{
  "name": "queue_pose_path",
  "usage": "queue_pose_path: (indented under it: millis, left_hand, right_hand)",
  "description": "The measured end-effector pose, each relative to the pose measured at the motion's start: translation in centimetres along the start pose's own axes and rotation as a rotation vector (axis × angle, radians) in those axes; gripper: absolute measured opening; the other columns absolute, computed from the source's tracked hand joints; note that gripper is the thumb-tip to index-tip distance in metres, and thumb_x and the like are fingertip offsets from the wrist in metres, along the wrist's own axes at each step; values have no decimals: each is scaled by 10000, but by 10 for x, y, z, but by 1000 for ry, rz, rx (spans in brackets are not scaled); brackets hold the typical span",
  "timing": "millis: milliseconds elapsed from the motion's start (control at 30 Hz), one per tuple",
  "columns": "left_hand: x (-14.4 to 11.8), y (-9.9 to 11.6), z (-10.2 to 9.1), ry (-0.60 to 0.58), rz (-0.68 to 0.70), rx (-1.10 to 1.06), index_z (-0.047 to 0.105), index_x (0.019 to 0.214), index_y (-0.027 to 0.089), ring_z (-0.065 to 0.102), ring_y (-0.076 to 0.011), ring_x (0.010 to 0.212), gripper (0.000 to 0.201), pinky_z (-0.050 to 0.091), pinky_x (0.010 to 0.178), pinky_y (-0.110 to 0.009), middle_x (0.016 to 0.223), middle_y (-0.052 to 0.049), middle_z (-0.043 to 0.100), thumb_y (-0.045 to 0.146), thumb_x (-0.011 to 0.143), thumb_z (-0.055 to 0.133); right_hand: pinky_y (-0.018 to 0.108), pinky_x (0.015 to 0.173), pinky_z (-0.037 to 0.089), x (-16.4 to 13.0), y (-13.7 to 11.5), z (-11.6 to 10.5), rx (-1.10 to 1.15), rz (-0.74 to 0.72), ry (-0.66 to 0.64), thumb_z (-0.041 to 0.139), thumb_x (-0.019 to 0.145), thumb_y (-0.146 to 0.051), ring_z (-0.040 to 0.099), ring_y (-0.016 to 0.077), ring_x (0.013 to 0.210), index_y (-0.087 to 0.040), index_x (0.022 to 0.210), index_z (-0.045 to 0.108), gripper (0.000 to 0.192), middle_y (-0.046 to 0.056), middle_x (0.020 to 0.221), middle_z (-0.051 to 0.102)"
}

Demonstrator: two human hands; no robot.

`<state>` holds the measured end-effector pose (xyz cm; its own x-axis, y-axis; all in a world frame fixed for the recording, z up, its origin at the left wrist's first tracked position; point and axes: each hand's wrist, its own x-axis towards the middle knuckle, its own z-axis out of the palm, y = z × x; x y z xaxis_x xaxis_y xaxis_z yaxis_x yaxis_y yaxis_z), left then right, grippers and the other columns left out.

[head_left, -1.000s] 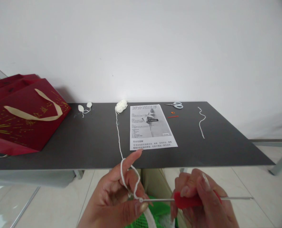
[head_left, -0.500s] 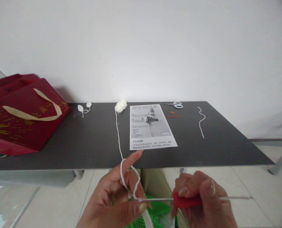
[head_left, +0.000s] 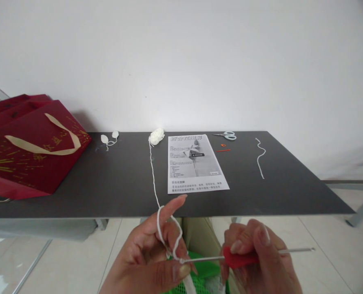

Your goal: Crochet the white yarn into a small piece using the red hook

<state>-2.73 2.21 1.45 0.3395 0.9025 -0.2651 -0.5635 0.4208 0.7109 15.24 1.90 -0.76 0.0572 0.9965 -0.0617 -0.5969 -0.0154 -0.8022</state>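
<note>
My right hand [head_left: 257,257] grips a crochet hook [head_left: 241,258] by its red handle. The hook's metal shaft points left, and its tip meets a small loop at my left fingertips. In my left hand [head_left: 157,253], thumb and fingers pinch the white crochet work [head_left: 189,283], which hangs below the thumb. White yarn [head_left: 153,175] loops round my raised left index finger and runs up to a white yarn ball [head_left: 157,136] on the table. The stitch at the hook tip is too small to make out.
On the dark table [head_left: 132,183] lie a printed pattern sheet [head_left: 196,163], scissors [head_left: 227,135], small orange pieces [head_left: 223,150], a loose yarn strand [head_left: 260,157] and two white leaf-shaped pieces [head_left: 104,139]. A red gift bag [head_left: 40,163] stands left. Something green [head_left: 200,281] sits beneath my hands.
The hook's rear end has risen and shifted left, so the shaft tilts a little more. My left hand keeps its pinch; the view has shifted slightly.
</note>
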Motion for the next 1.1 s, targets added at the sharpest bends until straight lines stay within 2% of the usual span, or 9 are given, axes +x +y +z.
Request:
queue_pose_path:
  millis: [233, 367, 600, 767, 900, 1100]
  left_hand:
    - [0, 3, 3, 10, -47, -37, 602, 1215, 359, 520, -73, 596, 642, 421, 582, -211, 693, 35, 588, 101, 652, 771]
    - [-1, 3, 2, 12, -18, -15, 589, 1235, 351, 536, -89, 629, 642, 437, 592, -212, 710, 22, 601, 104, 669, 761]
    - [1, 0, -2, -61, -35, -49, 602, 1214, 368, 583, -85, 628, 628, 466, 589, -201, 729, 29, 622, 137, 661, 789]
    - [2, 5, 0, -78, -54, -65, 642, 1174, 340, 624, -116, 644, 554, 471, 576, -213, 717, 24, 613, 180, 665, 792]
    - [1, 7, 6, 1, -65, -55, 676, 1128, 324, 601, -111, 622, 486, 466, 589, -223, 700, 27, 586, 176, 677, 778]
    - [-1, -3, 12, 138, 44, -28, 684, 1110, 342, 557, -94, 605, 432, 443, 601, -217, 697, 24, 569, 213, 704, 754]
  right_hand:
    - [174, 330, 490, 3, 4, 3, 70, 57, 29, 602, 836, -408, 543, 82, 369, -167, 599, 658, 343, -18, 524, 545]
    - [174, 321, 500, 5, 4, 6, 108, 80, 55, 626, 819, -406, 511, 69, 353, -159, 581, 652, 345, -31, 501, 518]
    - [176, 290, 487, 5, 5, 7, 163, 149, 105, 656, 787, -433, 470, 62, 336, -153, 559, 624, 362, -37, 492, 501]
    - [174, 281, 478, 6, 5, 11, 186, 170, 157, 681, 764, -434, 475, 62, 333, -152, 550, 609, 361, -43, 497, 504]
    - [173, 288, 476, 6, 5, 14, 186, 188, 178, 683, 767, -422, 492, 66, 339, -152, 551, 605, 354, -44, 502, 512]
    - [175, 322, 491, 5, 7, 8, 176, 142, 141, 661, 790, -418, 464, 50, 343, -161, 567, 620, 342, -46, 500, 510]
